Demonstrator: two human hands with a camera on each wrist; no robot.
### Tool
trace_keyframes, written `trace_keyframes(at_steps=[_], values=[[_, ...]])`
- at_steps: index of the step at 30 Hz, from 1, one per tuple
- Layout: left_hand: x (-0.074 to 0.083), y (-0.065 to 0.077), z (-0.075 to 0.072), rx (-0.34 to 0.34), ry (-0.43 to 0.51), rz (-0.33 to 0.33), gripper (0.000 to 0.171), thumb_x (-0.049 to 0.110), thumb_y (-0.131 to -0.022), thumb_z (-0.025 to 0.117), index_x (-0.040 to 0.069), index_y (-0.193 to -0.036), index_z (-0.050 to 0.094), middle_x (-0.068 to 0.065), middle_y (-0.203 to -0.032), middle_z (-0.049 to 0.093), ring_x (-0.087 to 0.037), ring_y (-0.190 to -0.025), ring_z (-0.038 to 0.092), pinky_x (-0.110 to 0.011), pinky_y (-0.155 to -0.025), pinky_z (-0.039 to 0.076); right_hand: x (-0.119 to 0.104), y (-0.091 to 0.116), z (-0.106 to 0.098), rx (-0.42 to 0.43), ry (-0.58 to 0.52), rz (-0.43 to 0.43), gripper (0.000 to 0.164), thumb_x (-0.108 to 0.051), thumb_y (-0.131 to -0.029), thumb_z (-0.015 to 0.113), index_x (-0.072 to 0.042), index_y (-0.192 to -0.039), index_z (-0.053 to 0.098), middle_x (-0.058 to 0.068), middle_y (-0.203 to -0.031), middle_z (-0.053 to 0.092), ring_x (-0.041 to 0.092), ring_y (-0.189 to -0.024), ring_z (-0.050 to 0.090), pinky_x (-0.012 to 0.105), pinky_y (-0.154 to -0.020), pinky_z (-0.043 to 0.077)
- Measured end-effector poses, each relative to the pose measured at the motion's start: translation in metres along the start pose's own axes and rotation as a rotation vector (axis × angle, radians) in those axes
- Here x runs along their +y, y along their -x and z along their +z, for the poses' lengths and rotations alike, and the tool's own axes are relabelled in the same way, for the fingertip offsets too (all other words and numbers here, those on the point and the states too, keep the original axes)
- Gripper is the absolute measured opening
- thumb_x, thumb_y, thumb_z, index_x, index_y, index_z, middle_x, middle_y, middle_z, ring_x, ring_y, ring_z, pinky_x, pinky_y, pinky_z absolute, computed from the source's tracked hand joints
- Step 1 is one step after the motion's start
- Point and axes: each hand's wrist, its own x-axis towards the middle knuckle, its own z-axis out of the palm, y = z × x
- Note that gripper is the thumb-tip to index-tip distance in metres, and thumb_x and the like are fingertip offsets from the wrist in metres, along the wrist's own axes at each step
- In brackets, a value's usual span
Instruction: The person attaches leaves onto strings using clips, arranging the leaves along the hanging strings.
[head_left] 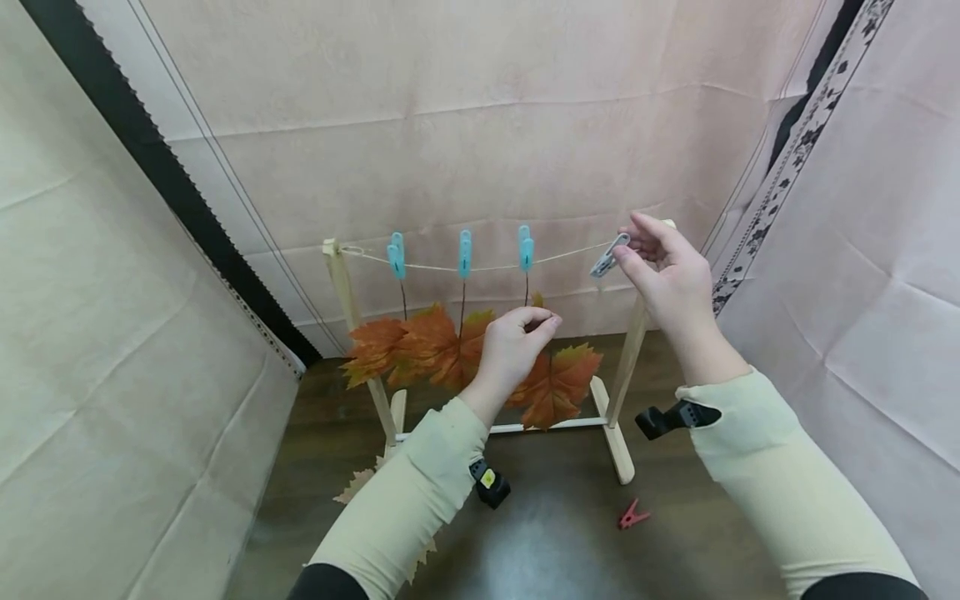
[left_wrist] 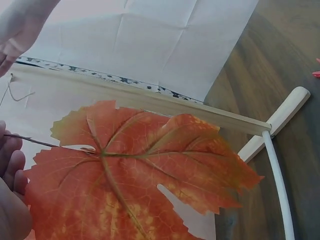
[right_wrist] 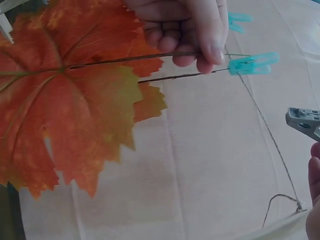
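Observation:
My left hand (head_left: pixel 513 350) pinches the thin brown stem of an artificial maple leaf (head_left: pixel 558 387), orange with greenish tips, hanging below the fingers. Its veined face fills much of the left wrist view, the stem (left_wrist: pixel 32 141) running to my fingertips. My right hand (head_left: pixel 675 279) holds a grey clothespin (head_left: pixel 609 257) between thumb and fingers, near the right end of the string (head_left: pixel 570 252). Three light-blue clothespins, left (head_left: pixel 397 255), middle (head_left: pixel 465 253) and right (head_left: pixel 526 247), grip the string, with leaf stems hanging from them. Orange leaves (head_left: pixel 427 337) overlap under these pins.
The string spans a wooden frame with a left post (head_left: pixel 345 287), a right post (head_left: pixel 630 358) and a white bottom rod (head_left: pixel 581 422). A red clothespin (head_left: pixel 632 515) lies on the dark wooden table (head_left: pixel 555 533). Pale leaves (head_left: pixel 356 483) lie partly behind my left sleeve. Cloth walls surround the table.

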Motion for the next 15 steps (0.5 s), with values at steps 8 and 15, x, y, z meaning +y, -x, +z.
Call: trace_keyframes(at_steps=[8, 15], values=[[0.005, -0.013, 0.005, 0.045, -0.021, 0.074, 0.016, 0.025, -0.090, 0.065, 0.012, -0.094, 0.073, 0.007, -0.085, 0.065, -0.007, -0.076, 0.056, -0.022, -0.065, 0.047, -0.007, -0.013, 0.005, -0.060, 0.068, -0.004, 0.045, -0.020, -0.089, 0.066, -0.008, -0.131, 0.054, 0.010, -0.116, 0.064, 0.004, -0.097, 0.057, 0.019, -0.084, 0.044], [0.009, -0.018, 0.010, 0.075, -0.025, 0.089, 0.016, 0.024, -0.090, 0.065, 0.011, -0.095, 0.074, 0.005, -0.089, 0.065, -0.006, -0.079, 0.058, -0.020, -0.068, 0.048, -0.011, -0.021, 0.005, -0.093, 0.003, 0.045, 0.050, -0.021, -0.087, 0.068, -0.010, -0.133, 0.052, 0.009, -0.119, 0.062, 0.008, -0.100, 0.058, 0.021, -0.085, 0.045]])
